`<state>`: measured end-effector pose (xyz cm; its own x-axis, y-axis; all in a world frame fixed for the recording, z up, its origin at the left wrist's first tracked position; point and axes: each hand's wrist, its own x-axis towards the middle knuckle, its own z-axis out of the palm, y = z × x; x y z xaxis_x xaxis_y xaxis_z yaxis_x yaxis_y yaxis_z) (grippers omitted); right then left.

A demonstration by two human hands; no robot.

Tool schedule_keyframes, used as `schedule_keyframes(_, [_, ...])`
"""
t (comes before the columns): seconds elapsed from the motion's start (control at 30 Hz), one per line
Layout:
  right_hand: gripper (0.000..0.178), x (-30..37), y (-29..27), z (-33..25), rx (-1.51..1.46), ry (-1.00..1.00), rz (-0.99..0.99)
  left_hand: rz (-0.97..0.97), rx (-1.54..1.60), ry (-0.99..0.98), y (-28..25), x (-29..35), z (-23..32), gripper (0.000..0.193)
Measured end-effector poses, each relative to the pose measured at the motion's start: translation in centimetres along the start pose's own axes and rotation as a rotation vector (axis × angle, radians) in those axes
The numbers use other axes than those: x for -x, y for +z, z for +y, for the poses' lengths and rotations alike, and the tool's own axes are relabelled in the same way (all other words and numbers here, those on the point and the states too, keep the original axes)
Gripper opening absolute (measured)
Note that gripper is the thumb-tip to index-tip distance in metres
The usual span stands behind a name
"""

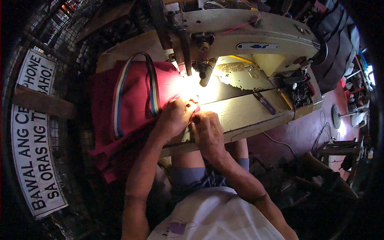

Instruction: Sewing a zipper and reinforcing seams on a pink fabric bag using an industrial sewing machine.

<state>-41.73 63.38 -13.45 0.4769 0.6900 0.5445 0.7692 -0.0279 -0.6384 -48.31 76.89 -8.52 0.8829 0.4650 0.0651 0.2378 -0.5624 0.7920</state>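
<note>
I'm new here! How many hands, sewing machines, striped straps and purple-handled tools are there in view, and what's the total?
Hands: 2 (left hand, right hand)
Sewing machine: 1
Striped strap, looped over the red cloth: 1
Purple-handled tool: 1
Total: 5

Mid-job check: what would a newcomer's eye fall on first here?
Probably the bright glare under the sewing machine, just beyond the left hand and right hand. Next, the red cloth with its striped strap, left of the glare. Then the white sign at far left, crossed by a wooden board.
</note>
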Motion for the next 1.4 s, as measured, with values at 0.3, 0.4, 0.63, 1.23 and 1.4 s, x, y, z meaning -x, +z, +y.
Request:
schedule_keyframes(0.3, [0.026,-3.3,-4.2,4.5,0.101,-0.311,-0.44,0.093,-0.223,0.12,0.0,0.1,-1.6,0.027])
schedule_keyframes(0.4, [0.022,-4.0,-3.8,5.0,0.029,-0.316,-0.387,0.094,-0.215,0.171,0.5,2.5,-0.9,0.028])
schedule_keyframes(0.63, [0.023,-5.8,-4.0,5.0,-0.124,-0.212,-0.464,0.21,-0.335,0.282,2.2,2.8,-1.1,0.02])
schedule_keyframes(1.23, [0.012,-6.2,-4.2,4.5,0.018,-0.119,-0.393,0.387,-0.373,0.146,4.2,2.9,-0.5,0.013])
schedule_keyframes(1.4, [0.022,-7.6,-4.4,4.0,0.008,0.241,-0.588,0.449,-0.259,-0.049,4.4,2.2,-0.1,0.013])
